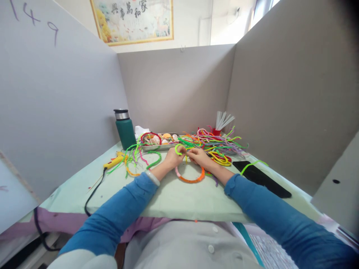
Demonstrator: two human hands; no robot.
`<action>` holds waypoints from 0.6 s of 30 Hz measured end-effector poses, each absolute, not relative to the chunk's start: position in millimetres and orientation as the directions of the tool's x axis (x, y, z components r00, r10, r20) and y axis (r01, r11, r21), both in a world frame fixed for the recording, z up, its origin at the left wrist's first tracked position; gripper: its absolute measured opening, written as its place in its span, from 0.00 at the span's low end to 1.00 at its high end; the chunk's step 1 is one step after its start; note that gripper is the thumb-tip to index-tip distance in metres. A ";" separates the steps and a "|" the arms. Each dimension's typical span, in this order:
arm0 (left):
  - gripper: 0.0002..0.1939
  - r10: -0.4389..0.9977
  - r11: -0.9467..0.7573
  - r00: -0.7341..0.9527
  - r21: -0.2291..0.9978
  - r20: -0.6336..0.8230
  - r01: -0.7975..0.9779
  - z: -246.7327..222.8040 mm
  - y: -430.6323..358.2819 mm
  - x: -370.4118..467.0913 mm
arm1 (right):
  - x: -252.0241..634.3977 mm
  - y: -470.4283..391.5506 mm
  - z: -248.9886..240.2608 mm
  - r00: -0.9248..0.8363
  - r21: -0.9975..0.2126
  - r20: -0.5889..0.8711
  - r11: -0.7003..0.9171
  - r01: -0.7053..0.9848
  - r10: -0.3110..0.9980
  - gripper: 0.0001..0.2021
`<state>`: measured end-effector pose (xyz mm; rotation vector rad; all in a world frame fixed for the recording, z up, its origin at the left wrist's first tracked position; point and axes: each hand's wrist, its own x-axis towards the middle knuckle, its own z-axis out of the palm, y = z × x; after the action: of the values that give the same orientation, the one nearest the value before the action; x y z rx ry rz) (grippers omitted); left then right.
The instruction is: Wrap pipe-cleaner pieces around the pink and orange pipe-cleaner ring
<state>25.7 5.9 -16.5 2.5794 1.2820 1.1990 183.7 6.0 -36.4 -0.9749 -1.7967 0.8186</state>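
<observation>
Over the middle of the table my left hand (pixel 174 157) is closed, with a bright yellow-green pipe cleaner (pixel 177 150) curling out of its fingers. Close beside it, my right hand (pixel 199 156) pinches with thumb and fingertips where the two hands meet; the small part held there is mostly hidden, but looks like the pipe cleaner work. Below both hands hangs or rests a ring wrapped in orange, brown and pink pipe cleaner (pixel 192 181), its top hidden by the fingers. A short yellow end shows between the hands.
A heap of coloured pipe cleaners (pixel 221 144) lies at the back right, near a red cup (pixel 216 132) of white sticks. Leftward are a metal tray (pixel 157 147) with shells, a green bottle (pixel 125 132) and a corded yellow glue gun (pixel 114 160). A black phone-like slab (pixel 260 179) lies right.
</observation>
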 end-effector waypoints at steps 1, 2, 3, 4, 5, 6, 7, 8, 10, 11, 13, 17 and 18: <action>0.09 0.691 -0.659 0.371 0.330 0.621 0.676 -16.3 5.5 25.6 | 183.6 5.6 -36.1 -0.280 -0.838 0.397 0.469 0.278 0.874 0.16; 0.09 0.694 -0.657 0.374 0.329 0.614 0.679 -16.1 5.2 25.6 | 183.6 5.3 -36.0 -0.282 -0.835 0.397 0.471 0.283 0.874 0.16; 0.09 0.701 -0.652 0.376 0.332 0.606 0.682 -15.8 4.9 25.6 | 183.6 5.1 -36.1 -0.283 -0.833 0.398 0.473 0.288 0.873 0.16; 0.09 0.710 -0.646 0.375 0.339 0.597 0.683 -15.4 4.7 25.6 | 183.7 5.2 -36.4 -0.281 -0.831 0.400 0.475 0.291 0.872 0.16; 0.09 0.716 -0.642 0.373 0.347 0.590 0.684 -15.0 4.4 25.7 | 183.9 5.3 -36.7 -0.280 -0.828 0.401 0.476 0.296 0.872 0.16; 0.10 0.721 -0.639 0.371 0.353 0.586 0.684 -14.4 4.0 25.7 | 184.1 5.5 -37.1 -0.281 -0.825 0.404 0.480 0.300 0.870 0.16; 0.10 0.724 -0.636 0.369 0.356 0.583 0.684 -13.7 3.6 25.8 | 184.3 5.7 -37.4 -0.282 -0.822 0.406 0.483 0.303 0.869 0.15; 0.10 0.726 -0.634 0.368 0.357 0.581 0.686 -13.0 3.2 25.8 | 184.5 6.0 -37.7 -0.284 -0.819 0.407 0.484 0.307 0.868 0.15; 0.10 0.730 -0.630 0.374 0.352 0.573 0.692 -11.6 2.2 25.8 | 184.8 6.1 -37.8 -0.287 -0.818 0.405 0.484 0.310 0.868 0.15; 0.10 0.733 -0.628 0.378 0.349 0.566 0.696 -11.2 1.8 25.6 | 184.8 6.0 -37.7 -0.288 -0.819 0.402 0.482 0.312 0.869 0.15; 0.11 0.734 -0.630 0.394 0.339 0.553 0.699 -10.8 1.4 25.2 | 184.7 5.4 -37.2 -0.289 -0.821 0.396 0.477 0.314 0.872 0.15; 0.11 0.713 -0.648 0.421 0.297 0.560 0.702 -12.2 2.3 24.2 | 184.2 3.9 -36.1 -0.289 -0.819 0.392 0.474 0.323 0.874 0.16; 0.11 0.707 -0.652 0.426 0.288 0.565 0.701 -12.7 2.7 23.9 | 184.1 3.6 -36.0 -0.289 -0.819 0.391 0.474 0.323 0.874 0.16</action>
<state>23.9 2.7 -12.7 2.6449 1.3064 1.0546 184.1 3.6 -36.0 -1.0071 -1.8365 0.7830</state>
